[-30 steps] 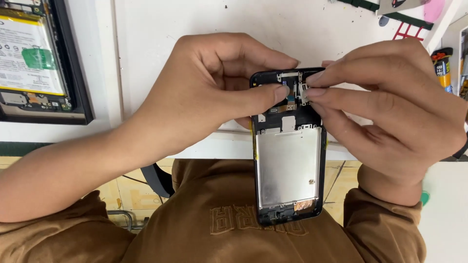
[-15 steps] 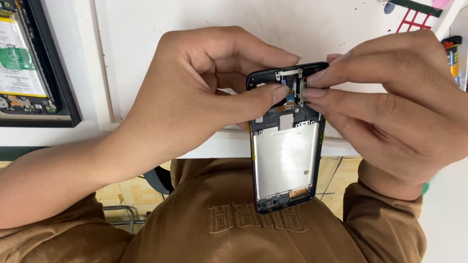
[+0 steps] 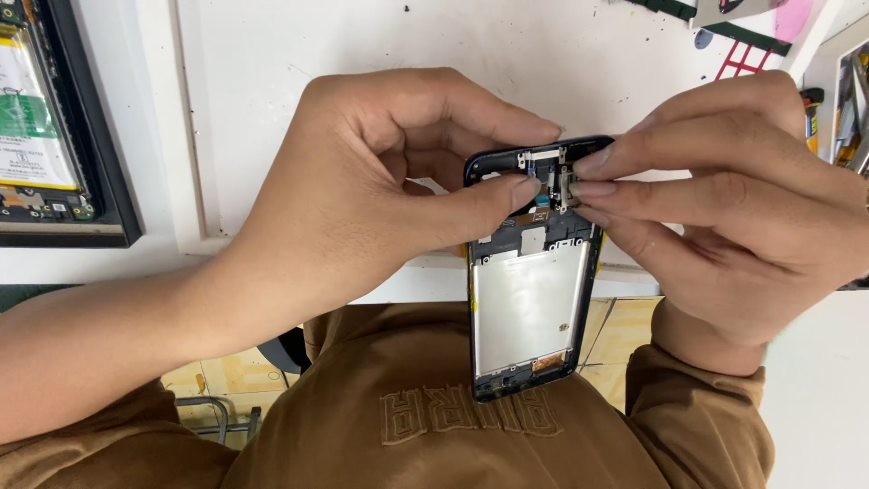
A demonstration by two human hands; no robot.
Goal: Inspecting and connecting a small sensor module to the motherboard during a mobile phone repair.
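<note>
Head view: both hands pinched in at the top of a gutted phone frame

Head view is the only angle, so here goes. The phone frame (image 3: 532,299) is held up over the lap, long side running toward the body, bare silvery plate in the middle, black rim all round. Its top end sits over the edge of the white mat (image 3: 272,109).

Left hand (image 3: 362,199) is curled round the frame's top left corner, thumb tip pressed onto the small parts up there. Right hand (image 3: 724,217) comes in from the other side, fingers closed together, pinching a small metal part (image 3: 563,186) at the frame's top edge. So both hands are closed and gripping, none open.

Compared with a second ago, not much has changed: the frame has drifted a little left and the fingertips sit tighter around that metal bit. Looks to me like the fiddly part is mid-way, not seated or freed yet, but I can't tell which.

Labels and such: far left, another opened phone (image 3: 54,136) lies on the bench, black border, with a white battery carrying a green patch and small print. Top right there's a red grid mark (image 3: 744,60) and a pink blob (image 3: 793,18) on the mat. Brown sweatshirt (image 3: 453,426) below has raised letters stitched across the chest.
</note>
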